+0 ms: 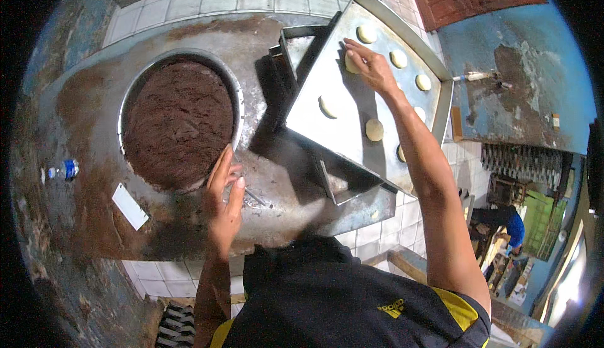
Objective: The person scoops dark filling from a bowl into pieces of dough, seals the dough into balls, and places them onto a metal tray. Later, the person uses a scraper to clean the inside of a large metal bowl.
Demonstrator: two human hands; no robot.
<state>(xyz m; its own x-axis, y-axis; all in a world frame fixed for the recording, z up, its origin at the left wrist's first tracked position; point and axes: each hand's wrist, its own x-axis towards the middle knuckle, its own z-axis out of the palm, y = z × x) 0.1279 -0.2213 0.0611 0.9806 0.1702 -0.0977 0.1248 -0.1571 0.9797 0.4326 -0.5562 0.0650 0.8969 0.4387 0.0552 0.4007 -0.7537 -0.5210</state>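
A large round metal basin (241,99) full of dark brown, crumbly filling (179,124) stands on the worn table at left. My left hand (224,209) is by the basin's near right rim, its fingers stretched and thumb apart, holding nothing visible. At the right, a shallow metal baking tray (336,90) lies tilted, with several pale round dough pieces (374,130) spaced over it. My right hand (372,68) reaches over the tray, fingers extended across one flattened dough piece (351,65) and partly hiding it. Whether the fingertips press on it, I cannot tell.
More metal trays (333,184) lie beneath the tilted one. On the table (82,203) are a white flat rectangular piece (130,207), a small blue-labelled bottle (65,170) and a thin rod (255,197). A person in blue (514,227) is far off at right.
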